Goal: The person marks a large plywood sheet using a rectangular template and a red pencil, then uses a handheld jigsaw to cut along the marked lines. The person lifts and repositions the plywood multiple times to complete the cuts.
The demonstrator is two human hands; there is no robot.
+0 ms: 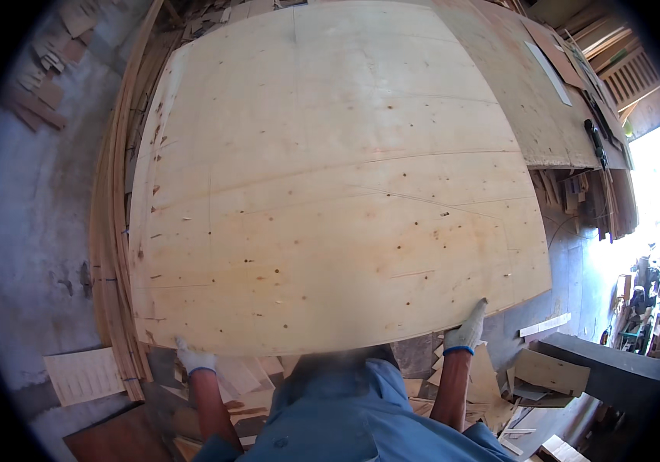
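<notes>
A large pale plywood sheet [330, 200] with knots and faint pencil lines spreads out before me. Its near edge lies across the front of my body. At the near left corner my left hand [194, 357], in a white glove with a blue cuff, grips that edge. Farther right, my right hand [465, 331], gloved the same way, holds the near edge with its thumb on top. The other fingers of both hands are hidden under the sheet.
Long wooden strips [110, 254] run along the sheet's left side. A workbench [499, 100] at the far right carries a saw-like tool with a black handle [593, 138]. Wood offcuts [484, 385] litter the floor around my legs. A grey beam-like block [607, 362] sits at right.
</notes>
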